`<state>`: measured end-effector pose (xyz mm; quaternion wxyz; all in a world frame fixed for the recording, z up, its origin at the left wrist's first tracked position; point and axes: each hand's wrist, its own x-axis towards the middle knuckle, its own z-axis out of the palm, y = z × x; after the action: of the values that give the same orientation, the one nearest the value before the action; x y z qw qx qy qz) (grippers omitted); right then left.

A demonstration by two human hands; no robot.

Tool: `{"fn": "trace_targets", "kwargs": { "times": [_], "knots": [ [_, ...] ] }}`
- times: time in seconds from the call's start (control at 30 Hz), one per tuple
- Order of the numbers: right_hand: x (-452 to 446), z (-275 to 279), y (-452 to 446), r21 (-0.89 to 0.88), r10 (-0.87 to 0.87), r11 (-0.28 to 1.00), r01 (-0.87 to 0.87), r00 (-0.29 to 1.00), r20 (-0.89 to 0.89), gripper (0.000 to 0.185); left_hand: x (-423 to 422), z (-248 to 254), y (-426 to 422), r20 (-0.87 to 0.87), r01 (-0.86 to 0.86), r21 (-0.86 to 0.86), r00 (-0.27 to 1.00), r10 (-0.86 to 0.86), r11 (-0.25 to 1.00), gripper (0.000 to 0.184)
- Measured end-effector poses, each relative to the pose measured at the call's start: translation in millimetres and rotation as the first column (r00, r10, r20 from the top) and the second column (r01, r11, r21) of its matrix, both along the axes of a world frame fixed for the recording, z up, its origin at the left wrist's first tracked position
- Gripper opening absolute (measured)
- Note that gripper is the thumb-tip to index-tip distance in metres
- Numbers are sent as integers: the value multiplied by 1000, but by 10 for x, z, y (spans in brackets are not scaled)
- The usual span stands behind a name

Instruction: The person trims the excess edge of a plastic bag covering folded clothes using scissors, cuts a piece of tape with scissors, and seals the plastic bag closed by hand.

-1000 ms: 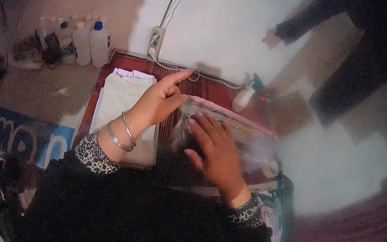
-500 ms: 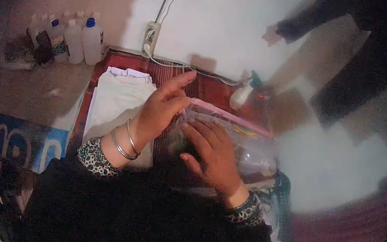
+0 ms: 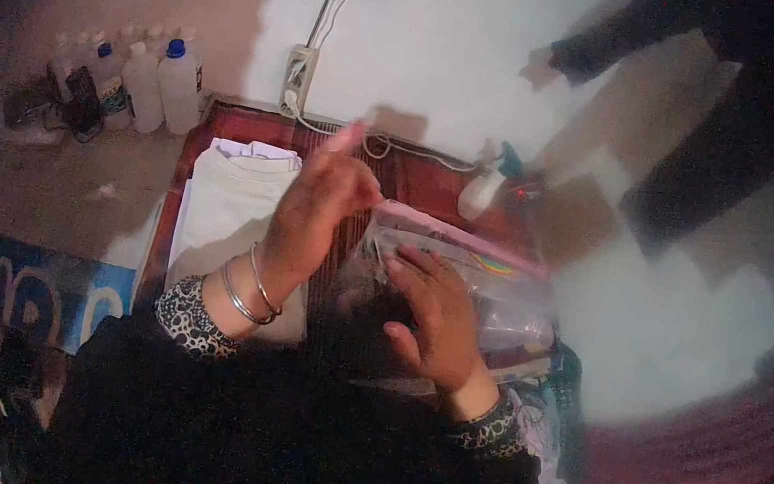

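A clear plastic bag (image 3: 522, 294) with a pink strip (image 3: 459, 235) along its top edge lies in front of me, some contents showing through. My left hand (image 3: 312, 205), wearing two bangles, pinches the left end of the pink strip. Its index finger points up, blurred. Over the bag's left part rests my right hand (image 3: 436, 316), fingers stretched out and thumb apart. Whether its fingertips press on the plastic is hard to tell. Left of my left hand is a stack of folded white cloth (image 3: 233, 202).
Several plastic bottles (image 3: 143, 87) stand at the back left on a cardboard box (image 3: 82, 184). A spray bottle (image 3: 483, 191) is behind the bag. A power strip (image 3: 299, 76) with cables hangs on the wall. Another person in dark clothes (image 3: 720, 123) is at the upper right.
My left hand has shifted slightly up, its index finger more upright. My right hand has moved a little to the right and down, away from the bag's left end.
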<state>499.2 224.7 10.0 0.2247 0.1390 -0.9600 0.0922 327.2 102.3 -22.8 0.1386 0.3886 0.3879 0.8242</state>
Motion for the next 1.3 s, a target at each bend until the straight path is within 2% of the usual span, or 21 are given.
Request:
{"fn": "trace_targets", "kwargs": {
  "times": [0.03,0.07,0.2,0.23,0.27,0.3,0.33,0.4,0.53,0.6,0.67,0.73,0.77,0.8,0.87,0.93,1.0,1.03,1.1,1.2,1.3],
  "knots": [
    [17,-19,17,-37,4,999,-4,1000,-9,57,29,-40,-13,105,-108,69,989,100,992,56],
    [36,-33,30,-36,0,999,0,1000,-13,57,47,-137,-24,101,-104,70,990,96,992,56],
    [43,-20,33,-115,9,993,-12,1000,-26,61,241,-662,-79,-51,-205,-54,978,203,977,75],
    [46,-14,26,-98,-5,995,5,1000,6,61,265,-738,-108,-352,-247,-14,908,226,969,75],
    [45,-27,31,-100,-5,995,5,1000,10,61,262,-812,-118,-617,-275,36,750,238,961,75],
    [45,-45,36,-89,13,996,-13,1000,0,61,215,-812,-89,-655,-165,51,739,157,985,76],
    [46,-56,34,-78,31,996,-31,999,-10,62,195,-800,-88,-652,-166,49,742,157,985,76],
    [43,-27,3,-96,44,994,-45,999,-15,62,166,-699,-81,-788,-208,27,597,148,978,80],
    [98,-82,65,-171,94,980,-100,995,-43,57,98,-601,-9,-838,-203,16,532,124,979,80],
    [150,-131,125,-231,76,968,-95,993,-89,54,33,-535,-23,-904,-212,14,415,103,977,79],
    [176,-147,148,-294,54,951,-91,990,-132,51,-14,-583,2,-916,-217,34,383,116,976,78],
    [163,-74,121,-418,-163,906,61,964,-211,48,-21,-594,32,-929,-216,50,348,125,975,76],
    [154,70,87,-367,-288,910,194,932,-220,39,-26,-578,47,-928,-194,58,352,124,979,76],
    [119,118,143,-367,-294,908,200,930,-220,39,-39,-558,58,-926,-172,66,356,125,983,75],
    [66,214,266,-413,-378,856,311,921,-90,24,-81,-476,25,-930,-164,-4,363,56,986,74],
    [18,393,268,-469,-350,846,252,927,-132,12,-102,-444,13,-927,-160,-78,374,-13,984,74],
    [30,510,355,-382,-392,812,441,898,202,15,-113,-447,17,-926,-174,-41,376,28,984,72],
    [-4,616,342,-382,-395,811,444,896,202,15,-104,-467,32,-926,-170,-41,377,27,985,72],
    [-82,832,320,-331,-199,825,457,785,587,18,-85,-518,74,-889,-169,79,434,146,982,71],
    [-221,822,357,-238,-153,863,446,679,718,23,-100,-496,77,-885,-109,64,453,107,992,71],
    [-378,775,424,-240,-126,885,399,701,702,26,-141,-455,73,-915,-107,-33,402,13,994,71]
  ]
}}
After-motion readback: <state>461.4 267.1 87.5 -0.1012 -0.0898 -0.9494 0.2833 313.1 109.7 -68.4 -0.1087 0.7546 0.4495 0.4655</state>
